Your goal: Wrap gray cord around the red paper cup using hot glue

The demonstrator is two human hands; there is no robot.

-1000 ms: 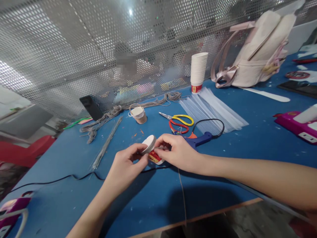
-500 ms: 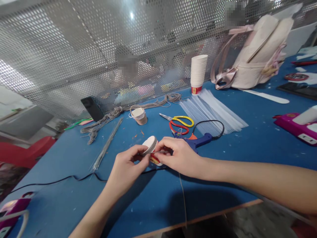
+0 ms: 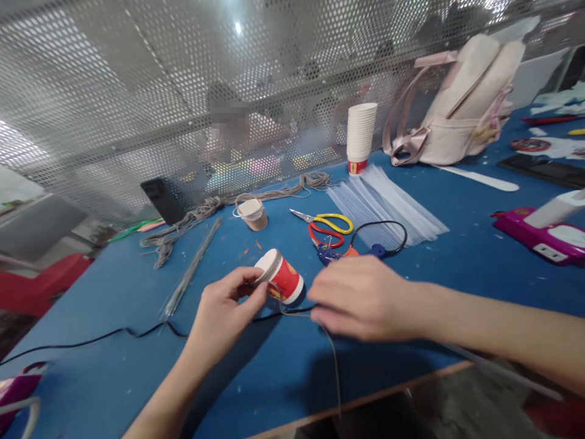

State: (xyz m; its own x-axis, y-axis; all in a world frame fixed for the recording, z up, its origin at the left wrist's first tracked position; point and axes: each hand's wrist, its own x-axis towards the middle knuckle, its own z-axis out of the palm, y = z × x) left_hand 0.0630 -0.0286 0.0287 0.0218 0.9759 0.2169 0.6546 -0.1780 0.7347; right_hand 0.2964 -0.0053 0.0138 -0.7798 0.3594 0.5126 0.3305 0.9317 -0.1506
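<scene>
A red and white paper cup lies tilted on its side, with grey cord wound round its white end. My left hand pinches the cup at that corded end between thumb and fingers. From there a thin grey cord runs right and hangs toward the table's front edge. My right hand is right of the cup, apart from it, fingers bent together near the cord; whether they grip it is hidden. Behind my right hand, a blue glue gun is mostly covered. Scissors with yellow and red handles lie beyond.
A cord-wrapped cup, grey cord bundles and a phone stand or lie at the back. Stacked cups, clear strips and a pale backpack are behind right. A black cable crosses the blue table.
My right hand has moved right, off the cup, uncovering its red side. My left hand still holds the corded end. The view has shifted slightly.
</scene>
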